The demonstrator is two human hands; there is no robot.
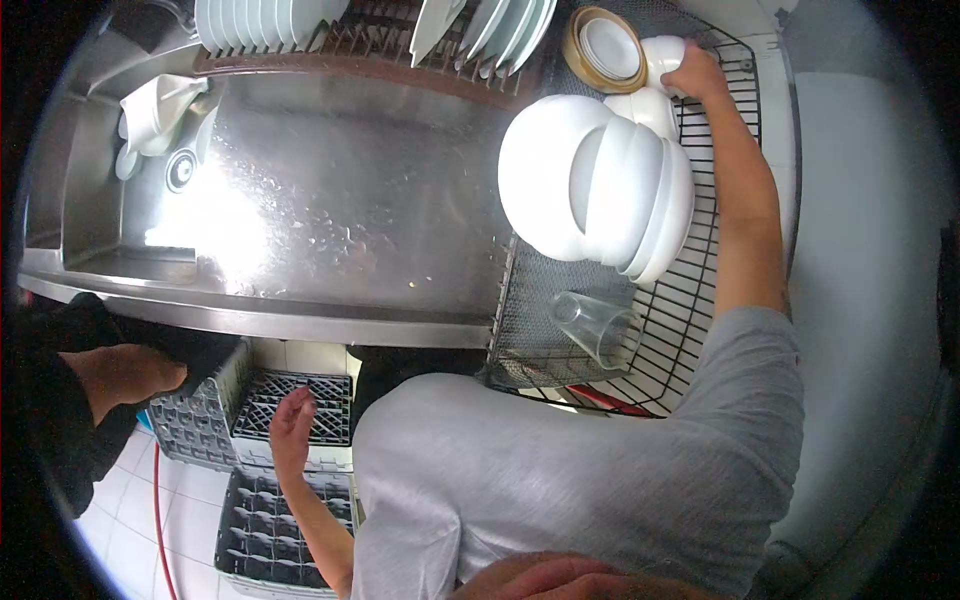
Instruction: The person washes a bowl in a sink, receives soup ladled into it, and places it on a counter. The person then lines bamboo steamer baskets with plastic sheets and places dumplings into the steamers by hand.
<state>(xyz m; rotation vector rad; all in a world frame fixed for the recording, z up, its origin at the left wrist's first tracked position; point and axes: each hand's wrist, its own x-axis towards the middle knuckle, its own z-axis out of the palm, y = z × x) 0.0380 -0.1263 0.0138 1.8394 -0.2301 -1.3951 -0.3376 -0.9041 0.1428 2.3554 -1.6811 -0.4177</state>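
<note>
At the far end of the wire rack (697,185), my right hand (697,75) has its fingers curled over a small white bowl (662,60). Beside that bowl, a tan bowl (572,52) holds a smaller white one, and another white bowl (645,108) sits just below. A row of large white bowls (625,190) leans together on its side nearer to me. My left hand (291,425) hangs low, holding nothing, its fingers loosely bent and apart. It is over a dark dish crate (262,402) below the counter edge.
A clear glass pitcher (597,328) lies on its side in the rack. White plates (265,22) stand in a brown rack behind the steel counter (370,190). White dishes (160,110) rest in the sink at left. Another person's arm (125,378) is at the left edge.
</note>
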